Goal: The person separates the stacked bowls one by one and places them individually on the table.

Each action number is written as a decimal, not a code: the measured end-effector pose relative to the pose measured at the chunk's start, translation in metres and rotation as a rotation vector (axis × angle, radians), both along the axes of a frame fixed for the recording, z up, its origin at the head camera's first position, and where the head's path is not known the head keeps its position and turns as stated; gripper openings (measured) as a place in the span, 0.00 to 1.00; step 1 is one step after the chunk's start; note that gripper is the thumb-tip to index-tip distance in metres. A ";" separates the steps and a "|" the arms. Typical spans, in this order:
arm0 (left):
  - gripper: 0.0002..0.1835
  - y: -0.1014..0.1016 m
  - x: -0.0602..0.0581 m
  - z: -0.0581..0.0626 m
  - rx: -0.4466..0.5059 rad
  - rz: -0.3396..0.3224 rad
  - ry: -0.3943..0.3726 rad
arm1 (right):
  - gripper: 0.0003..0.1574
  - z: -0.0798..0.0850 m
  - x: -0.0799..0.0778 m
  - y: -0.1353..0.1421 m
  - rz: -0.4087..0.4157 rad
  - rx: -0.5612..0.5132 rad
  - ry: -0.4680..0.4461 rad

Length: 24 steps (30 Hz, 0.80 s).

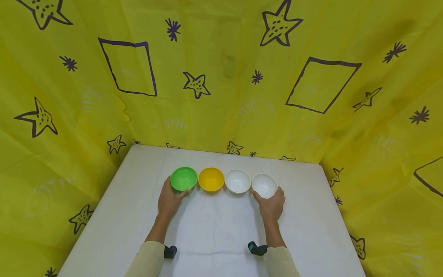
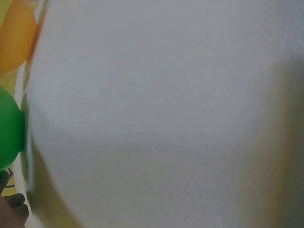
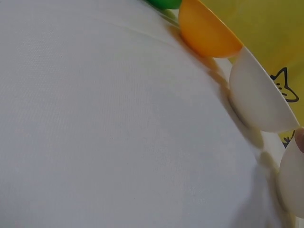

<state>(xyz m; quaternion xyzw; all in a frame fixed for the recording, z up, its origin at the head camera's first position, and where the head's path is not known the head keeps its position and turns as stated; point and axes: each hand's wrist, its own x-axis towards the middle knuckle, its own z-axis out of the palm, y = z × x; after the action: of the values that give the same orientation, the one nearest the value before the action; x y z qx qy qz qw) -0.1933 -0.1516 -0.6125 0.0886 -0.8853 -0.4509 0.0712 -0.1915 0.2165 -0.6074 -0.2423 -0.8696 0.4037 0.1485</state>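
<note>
Four bowls would stand as several in a row: a green bowl [image 1: 184,179], a yellow-orange bowl [image 1: 211,179], a white bowl [image 1: 237,181] and a second white bowl [image 1: 264,185] at the right end. My left hand [image 1: 169,199] holds the green bowl's near left side between thumb and fingers. In the left wrist view, fingers [image 2: 14,209] show beside the green bowl [image 2: 8,133]. Around the near right side of the end white bowl, my right hand [image 1: 272,206] has its thumb and fingers spread in a grip. A fingertip [image 3: 300,138] overlaps that bowl [image 3: 290,178] in the right wrist view.
All the bowls are on a white-covered table [image 1: 214,227], close to its far edge. A yellow curtain [image 1: 221,115] with drawn stars surrounds the table's back and sides. Dark wrist devices [image 1: 257,248] stick out by both sleeves.
</note>
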 end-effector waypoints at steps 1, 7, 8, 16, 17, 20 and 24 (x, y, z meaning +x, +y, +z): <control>0.54 0.000 0.000 0.000 0.001 -0.001 -0.003 | 0.66 0.000 0.000 0.000 -0.001 0.003 0.001; 0.55 -0.001 0.000 -0.001 -0.003 0.001 0.015 | 0.71 -0.001 0.000 -0.001 0.005 0.010 -0.016; 0.55 0.000 0.000 -0.001 -0.003 0.004 0.018 | 0.72 -0.001 0.000 -0.001 0.007 0.010 -0.019; 0.60 0.003 0.001 0.000 0.017 0.014 -0.052 | 0.75 -0.005 -0.001 -0.001 0.016 0.000 -0.037; 0.61 0.003 0.001 0.001 0.017 0.014 -0.059 | 0.75 -0.006 -0.001 -0.001 0.015 0.000 -0.044; 0.62 0.003 0.001 0.003 0.014 0.009 -0.066 | 0.75 -0.006 -0.001 -0.002 0.017 -0.001 -0.052; 0.63 0.004 0.001 0.006 0.014 0.004 -0.062 | 0.80 -0.003 0.000 -0.002 0.027 -0.013 -0.059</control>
<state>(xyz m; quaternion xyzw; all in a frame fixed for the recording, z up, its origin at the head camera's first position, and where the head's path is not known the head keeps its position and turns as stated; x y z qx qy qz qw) -0.1924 -0.1481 -0.6065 0.1050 -0.8837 -0.4541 0.0441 -0.1914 0.2146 -0.6107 -0.2433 -0.8742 0.4040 0.1157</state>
